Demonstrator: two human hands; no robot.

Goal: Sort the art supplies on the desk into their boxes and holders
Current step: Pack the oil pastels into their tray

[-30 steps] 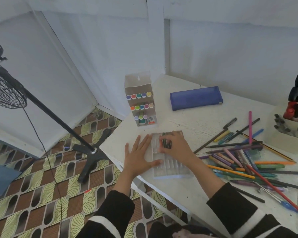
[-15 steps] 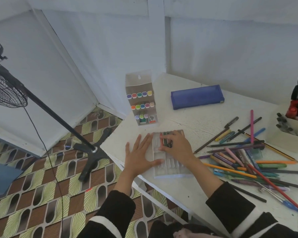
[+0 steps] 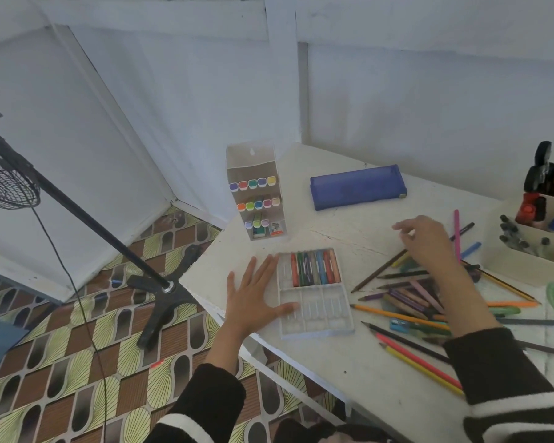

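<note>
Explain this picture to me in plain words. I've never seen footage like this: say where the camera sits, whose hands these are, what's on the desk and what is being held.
There is no machine here. One wide-angle camera, worn on a person's head, looks down at their two bare hands.

The left hand lies flat, thumb on the edge of a clear plastic compartment tray, steadying it. The tray's far half holds a row of short coloured crayons; its near half looks empty.

The right hand hovers with open fingers over a scattered pile of coloured pencils and pens. Neither hand holds anything.

Also on the white desk: an upright clear marker stand with coloured caps, a flat blue zip pencil case and a cream divided organiser box.
</note>
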